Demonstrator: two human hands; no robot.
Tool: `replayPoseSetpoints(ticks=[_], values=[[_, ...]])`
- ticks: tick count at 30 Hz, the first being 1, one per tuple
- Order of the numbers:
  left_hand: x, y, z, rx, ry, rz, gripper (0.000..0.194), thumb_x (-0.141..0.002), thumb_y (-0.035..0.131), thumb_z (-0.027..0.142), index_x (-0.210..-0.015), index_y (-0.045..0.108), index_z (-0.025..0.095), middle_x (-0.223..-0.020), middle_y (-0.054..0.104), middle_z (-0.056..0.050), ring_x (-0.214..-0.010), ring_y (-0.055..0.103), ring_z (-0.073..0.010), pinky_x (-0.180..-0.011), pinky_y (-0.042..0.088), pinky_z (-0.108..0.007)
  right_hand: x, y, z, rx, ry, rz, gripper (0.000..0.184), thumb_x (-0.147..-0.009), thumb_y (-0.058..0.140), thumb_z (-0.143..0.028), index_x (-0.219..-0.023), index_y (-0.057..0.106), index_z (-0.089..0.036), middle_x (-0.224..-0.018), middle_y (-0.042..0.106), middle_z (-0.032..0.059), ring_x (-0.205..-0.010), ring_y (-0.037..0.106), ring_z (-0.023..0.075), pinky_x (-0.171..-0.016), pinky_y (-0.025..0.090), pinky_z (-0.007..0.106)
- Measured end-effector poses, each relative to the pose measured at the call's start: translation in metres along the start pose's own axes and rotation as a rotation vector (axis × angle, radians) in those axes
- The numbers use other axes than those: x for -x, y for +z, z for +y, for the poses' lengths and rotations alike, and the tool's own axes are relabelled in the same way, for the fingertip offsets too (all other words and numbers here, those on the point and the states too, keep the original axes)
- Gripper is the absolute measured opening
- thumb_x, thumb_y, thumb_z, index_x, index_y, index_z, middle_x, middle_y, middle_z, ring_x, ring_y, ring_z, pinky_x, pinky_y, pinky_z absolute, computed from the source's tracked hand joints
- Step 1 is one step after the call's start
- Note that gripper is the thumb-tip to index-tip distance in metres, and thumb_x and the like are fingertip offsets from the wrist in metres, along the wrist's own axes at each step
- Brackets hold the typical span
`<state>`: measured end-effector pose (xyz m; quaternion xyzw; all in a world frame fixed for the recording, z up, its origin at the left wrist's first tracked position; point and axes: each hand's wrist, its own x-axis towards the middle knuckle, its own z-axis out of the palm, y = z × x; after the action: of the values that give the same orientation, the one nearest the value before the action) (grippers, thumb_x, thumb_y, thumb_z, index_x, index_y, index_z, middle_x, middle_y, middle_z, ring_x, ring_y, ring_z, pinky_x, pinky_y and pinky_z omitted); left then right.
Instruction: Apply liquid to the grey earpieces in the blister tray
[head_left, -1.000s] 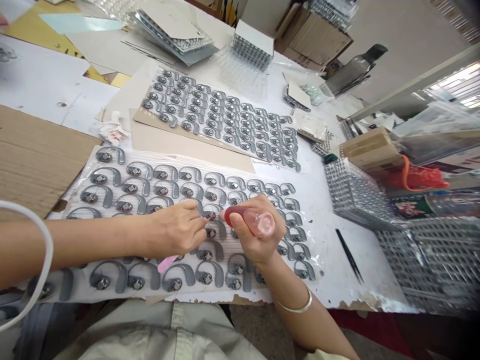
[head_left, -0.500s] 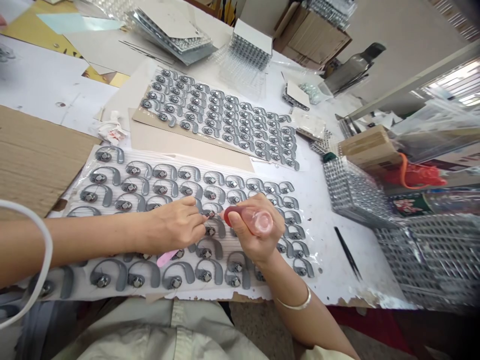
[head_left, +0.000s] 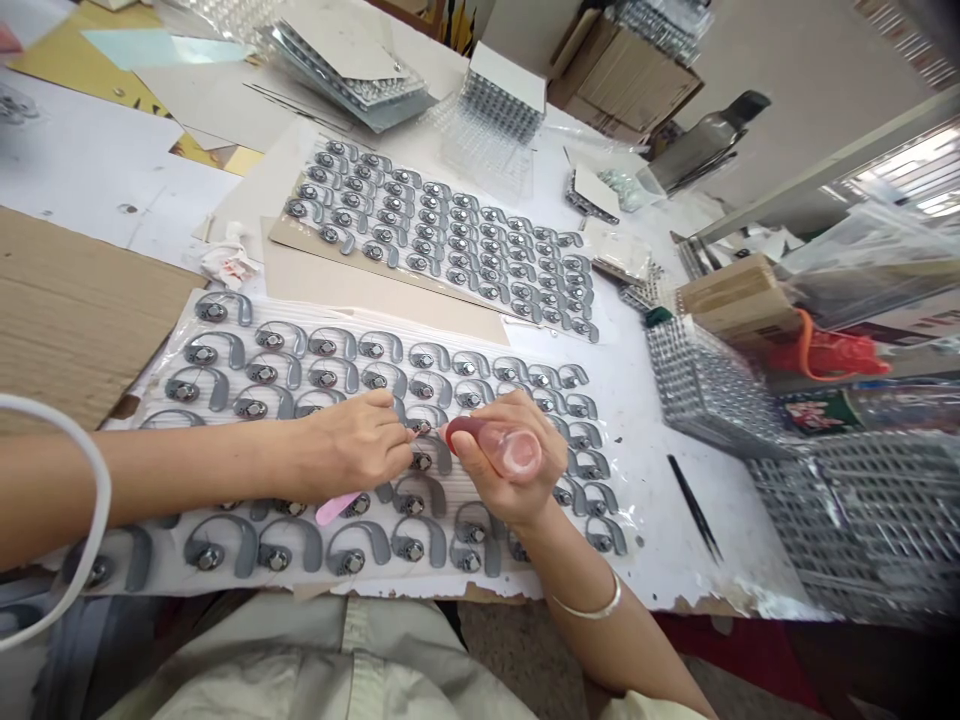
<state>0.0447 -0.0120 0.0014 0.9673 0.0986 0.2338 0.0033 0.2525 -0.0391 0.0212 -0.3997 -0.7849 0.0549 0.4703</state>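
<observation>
Clear squeeze bottle point(head_left: 510, 450) in closed right hand point(head_left: 499, 480), left hand point(head_left: 349, 450) pinching pink stick point(head_left: 331, 509), grey earpieces point(head_left: 412, 497) beneath

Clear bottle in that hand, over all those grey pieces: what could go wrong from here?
The clear bottle in the right hand has its red tip close to the grey ear-hook pieces, so a drip might mark them. The left hand sits low over the rows and could perhaps nudge neighbouring pieces out of line.
</observation>
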Motion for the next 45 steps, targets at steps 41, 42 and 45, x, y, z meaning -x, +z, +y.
replayPoseSetpoints(ticks=[41,42,45], values=[[0.005,-0.002,-0.021,0.416,-0.124,-0.047,0.012,-0.085,0.046,0.008,-0.089,0.053,0.016,-0.076,0.066,-0.005,-0.064,0.057,-0.0152,-0.07,0.034,-0.031,0.001,0.001,0.002,-0.109,0.078,-0.016,0.01,-0.074,0.067,-0.015,-0.075,0.058,-0.019,-0.067,0.063,0.0011,-0.059,0.051,0.0126,-0.055,0.044,0.03],[0.004,-0.003,-0.022,0.446,-0.136,-0.052,0.013,-0.084,0.046,0.007,-0.09,0.053,0.016,-0.078,0.067,-0.005,-0.066,0.058,-0.0152,-0.071,0.034,-0.031,0.001,0.001,0.002,-0.115,0.079,-0.017,0.009,-0.075,0.066,-0.015,-0.075,0.058,-0.019,-0.067,0.063,0.0011,-0.059,0.051,0.0126,-0.055,0.044,0.03],[0.004,-0.006,-0.022,0.516,-0.189,-0.075,0.013,-0.083,0.047,0.007,-0.088,0.054,0.017,-0.082,0.069,-0.004,-0.071,0.061,-0.0156,-0.075,0.035,-0.032,0.002,0.002,0.002,-0.138,0.096,-0.022,0.009,-0.075,0.066,-0.014,-0.074,0.059,-0.019,-0.067,0.064,0.0014,-0.06,0.051,0.0129,-0.056,0.044,0.031]])
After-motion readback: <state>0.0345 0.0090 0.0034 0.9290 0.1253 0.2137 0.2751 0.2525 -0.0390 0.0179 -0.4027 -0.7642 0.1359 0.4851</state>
